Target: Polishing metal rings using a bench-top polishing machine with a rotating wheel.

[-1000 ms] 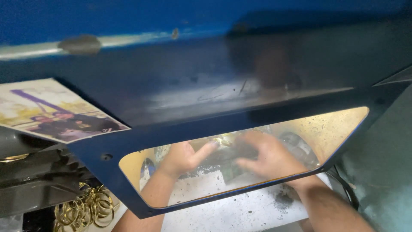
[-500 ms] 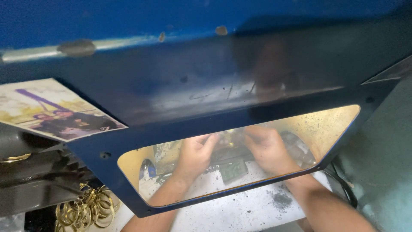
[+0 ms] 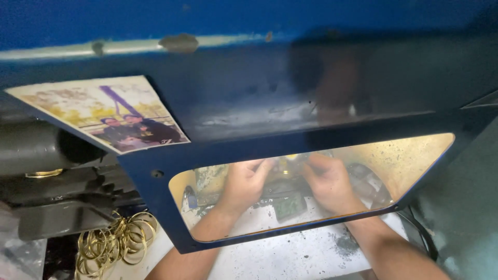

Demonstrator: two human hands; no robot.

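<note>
Both my hands work behind a yellow-tinted window (image 3: pixel 415 155) set in a dark blue machine guard (image 3: pixel 270 119). My left hand (image 3: pixel 244 184) and my right hand (image 3: pixel 329 181) have their fingers curled, and the fingertips meet at a small brass piece (image 3: pixel 285 165) between them. That piece sits above a dark fixture (image 3: pixel 288 199) on a white, dust-speckled base (image 3: pixel 290 254). The tinted pane blurs the fingers, so I cannot tell whether either hand grips the piece or only touches it.
A pile of several brass rings (image 3: pixel 114 243) lies at the lower left, beside dark machine parts (image 3: pixel 62 202). A colour photograph (image 3: pixel 104 111) is stuck on the guard's upper left. A black cable (image 3: pixel 420 233) runs along the right.
Both hands have drawn together toward the middle of the window, and their fingertips now meet at the brass piece. The head view has shifted, so the guard sits further right.
</note>
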